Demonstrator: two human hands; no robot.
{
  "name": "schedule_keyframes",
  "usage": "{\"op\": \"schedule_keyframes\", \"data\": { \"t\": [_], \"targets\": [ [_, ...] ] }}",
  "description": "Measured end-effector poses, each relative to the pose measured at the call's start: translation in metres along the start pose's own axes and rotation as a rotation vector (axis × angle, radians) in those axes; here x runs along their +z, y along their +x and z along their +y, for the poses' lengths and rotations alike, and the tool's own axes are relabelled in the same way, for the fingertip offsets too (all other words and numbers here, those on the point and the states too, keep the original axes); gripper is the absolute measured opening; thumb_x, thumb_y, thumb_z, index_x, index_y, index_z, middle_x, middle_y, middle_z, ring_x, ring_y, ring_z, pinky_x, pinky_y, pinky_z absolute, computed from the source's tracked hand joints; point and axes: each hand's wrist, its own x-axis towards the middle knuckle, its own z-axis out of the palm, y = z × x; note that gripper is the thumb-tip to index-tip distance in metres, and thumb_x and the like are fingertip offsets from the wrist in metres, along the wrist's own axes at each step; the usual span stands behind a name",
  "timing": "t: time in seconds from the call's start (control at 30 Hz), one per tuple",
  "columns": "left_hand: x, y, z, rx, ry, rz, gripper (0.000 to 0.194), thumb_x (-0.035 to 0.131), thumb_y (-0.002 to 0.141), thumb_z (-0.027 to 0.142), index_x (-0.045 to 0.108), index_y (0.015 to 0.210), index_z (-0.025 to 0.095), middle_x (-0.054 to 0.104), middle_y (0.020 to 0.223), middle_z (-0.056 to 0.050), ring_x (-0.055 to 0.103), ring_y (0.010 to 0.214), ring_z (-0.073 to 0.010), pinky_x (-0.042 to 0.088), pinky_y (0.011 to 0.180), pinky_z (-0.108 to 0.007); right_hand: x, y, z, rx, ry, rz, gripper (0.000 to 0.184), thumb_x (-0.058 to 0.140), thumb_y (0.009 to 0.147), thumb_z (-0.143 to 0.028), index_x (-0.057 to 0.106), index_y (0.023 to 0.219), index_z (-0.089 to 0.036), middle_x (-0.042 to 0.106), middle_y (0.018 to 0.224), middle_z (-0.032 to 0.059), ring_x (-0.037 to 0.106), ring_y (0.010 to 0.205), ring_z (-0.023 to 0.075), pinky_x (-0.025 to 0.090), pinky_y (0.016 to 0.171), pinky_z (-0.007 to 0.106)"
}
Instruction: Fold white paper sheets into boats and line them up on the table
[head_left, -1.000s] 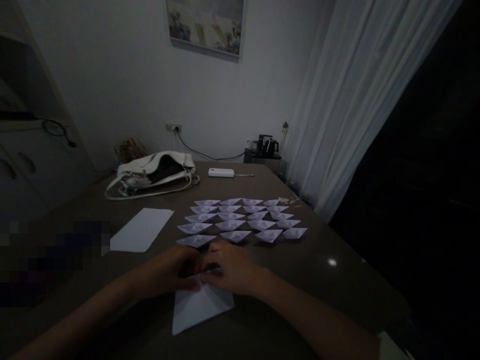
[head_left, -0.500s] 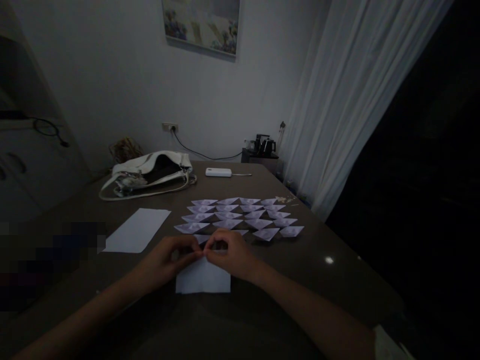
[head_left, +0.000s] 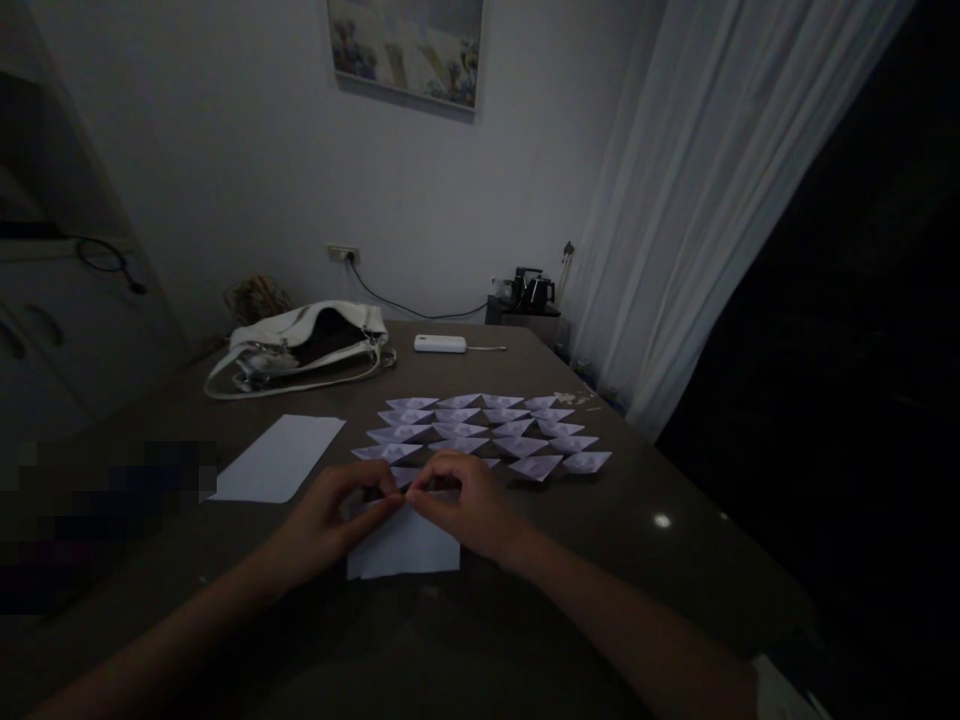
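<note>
A folded sheet of white paper [head_left: 409, 545] hangs between my hands, low in the middle of the view. My left hand [head_left: 341, 515] pinches its top edge between thumb and forefinger. Right beside it, my right hand [head_left: 461, 505] pinches the same edge, and the fingertips of both hands nearly meet. Just beyond my hands, several folded paper boats [head_left: 459, 430] stand in rows on the dark table [head_left: 600, 560]. My hands partly cover the nearest row. To the left lies a stack or sheet of flat white paper [head_left: 277, 460].
A white handbag [head_left: 300, 345] with its strap rests at the table's back left. Behind the boats lies a white power bank [head_left: 440, 344] with a short cable. Small pale scraps [head_left: 574, 398] lie near the right edge. A sheer curtain [head_left: 697, 200] hangs at the right.
Both hands and the folded paper have risen slightly, and the paper's lower edge has tilted a little. The pinch holds. The whole view has shifted slightly.
</note>
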Motion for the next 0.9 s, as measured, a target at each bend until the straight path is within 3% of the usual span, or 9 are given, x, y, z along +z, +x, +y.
{"op": "schedule_keyframes", "data": {
  "t": [0.2,0.4,0.67,0.9],
  "targets": [
    [0.002,0.0,-0.004,0.051,-0.012,0.011,0.025,0.05,0.088,0.035,0.056,0.071,0.019,0.057,0.069,0.002,0.054,0.067,-0.0155,0.042,0.062,-0.025,0.0,0.001,0.001,-0.019,0.034,0.013,0.006,0.068,0.073,-0.013,0.065,0.069,-0.016,0.06,0.073,0.0001,0.056,0.071,0.0126,0.043,0.065,0.024],
    [-0.001,0.002,-0.011,0.047,-0.023,0.122,0.024,0.053,0.087,0.035,0.056,0.07,0.018,0.057,0.069,0.002,0.055,0.068,-0.0156,0.044,0.063,-0.025,-0.01,0.006,0.004,0.001,-0.023,0.052,0.007,0.066,0.075,-0.014,0.065,0.068,-0.016,0.058,0.069,-0.0008,0.051,0.063,0.0108,0.039,0.057,0.023],
    [-0.004,0.001,-0.012,0.066,-0.01,0.118,0.024,0.053,0.087,0.034,0.057,0.07,0.019,0.058,0.069,0.002,0.056,0.068,-0.0157,0.045,0.063,-0.025,-0.01,0.007,0.005,0.006,-0.024,0.056,0.007,0.065,0.075,-0.015,0.065,0.068,-0.016,0.057,0.069,-0.001,0.051,0.061,0.0099,0.038,0.055,0.022],
    [-0.024,0.002,-0.011,0.058,-0.032,0.186,0.024,0.055,0.085,0.035,0.057,0.067,0.019,0.058,0.068,0.001,0.057,0.067,-0.0167,0.047,0.063,-0.025,-0.03,0.018,0.015,-0.013,-0.027,0.18,0.007,0.064,0.076,-0.015,0.064,0.069,-0.016,0.06,0.072,0.0001,0.053,0.066,0.0123,0.04,0.061,0.025]
  ]
}}
